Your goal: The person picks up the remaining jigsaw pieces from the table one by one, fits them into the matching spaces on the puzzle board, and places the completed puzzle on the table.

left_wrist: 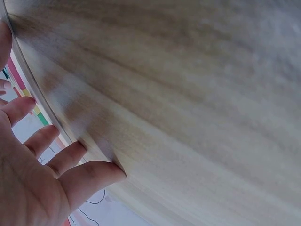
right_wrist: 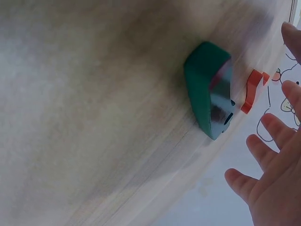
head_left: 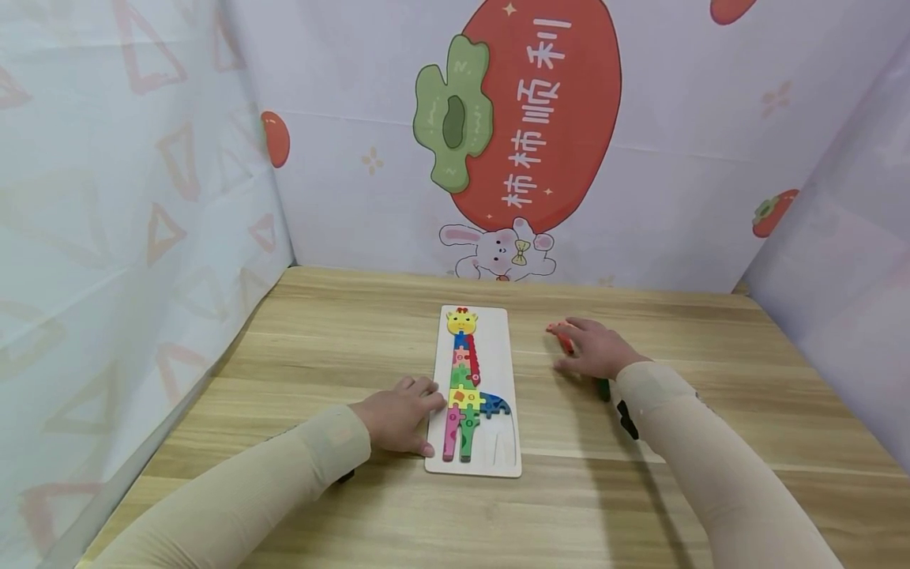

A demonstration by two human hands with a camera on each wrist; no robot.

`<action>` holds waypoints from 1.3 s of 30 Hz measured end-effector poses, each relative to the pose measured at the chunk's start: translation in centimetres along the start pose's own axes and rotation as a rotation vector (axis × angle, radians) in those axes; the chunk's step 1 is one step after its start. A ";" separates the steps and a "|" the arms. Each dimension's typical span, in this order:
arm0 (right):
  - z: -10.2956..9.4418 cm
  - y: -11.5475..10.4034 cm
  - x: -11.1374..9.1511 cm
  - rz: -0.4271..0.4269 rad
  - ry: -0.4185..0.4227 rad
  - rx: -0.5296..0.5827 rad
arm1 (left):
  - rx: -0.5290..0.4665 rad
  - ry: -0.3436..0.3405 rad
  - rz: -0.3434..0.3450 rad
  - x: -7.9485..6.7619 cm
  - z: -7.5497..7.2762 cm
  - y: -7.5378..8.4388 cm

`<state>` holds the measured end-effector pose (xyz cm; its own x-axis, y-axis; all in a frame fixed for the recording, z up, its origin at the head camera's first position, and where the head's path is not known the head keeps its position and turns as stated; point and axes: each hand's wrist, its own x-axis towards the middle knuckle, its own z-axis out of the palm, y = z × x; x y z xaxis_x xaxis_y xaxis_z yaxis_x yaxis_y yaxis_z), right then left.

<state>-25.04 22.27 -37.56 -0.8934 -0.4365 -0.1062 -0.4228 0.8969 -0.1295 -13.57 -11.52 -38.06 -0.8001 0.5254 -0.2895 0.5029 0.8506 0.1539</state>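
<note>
A giraffe jigsaw puzzle [head_left: 465, 397] with numbered colored pieces lies on a pale wooden board [head_left: 495, 348]. Its lower right holds a bare leg-shaped outline. My left hand [head_left: 400, 416] rests at the board's left edge, fingers spread, as the left wrist view also shows. Right of the board, my right hand [head_left: 599, 352] reaches over the table with loosely extended fingers and holds nothing. Near its fingertips lies an orange puzzle piece [head_left: 565, 341], partly covered in the head view. A green puzzle piece [right_wrist: 200, 89] lies closer to the right wrist, mostly hidden from the head camera.
The wood-grain table [head_left: 334, 332] is bounded by a printed back cloth [head_left: 341, 205] with a large persimmon and a rabbit. White cloth walls [head_left: 185, 261] stand at the left and right sides. Dark wrist straps [head_left: 627, 420] show under the sleeves.
</note>
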 end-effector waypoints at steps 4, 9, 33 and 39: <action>-0.1 0.0 0.3 0.020 -0.012 -0.004 | -0.007 -0.004 0.000 0.0 0.1 0.0; 0.0 0.1 0.6 0.041 -0.028 -0.005 | -0.008 -0.005 0.002 0.0 0.0 -0.1; 0.3 0.6 1.1 0.070 -0.095 0.019 | 0.006 -0.011 -0.001 0.0 -0.1 0.0; 0.3 0.6 1.3 0.070 -0.107 0.021 | 0.001 -0.008 0.003 0.1 -0.1 -0.1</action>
<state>-26.45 22.21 -38.05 -0.8988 -0.3792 -0.2198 -0.3560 0.9241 -0.1386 -13.70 -11.53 -37.95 -0.7962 0.5276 -0.2962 0.5053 0.8490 0.1542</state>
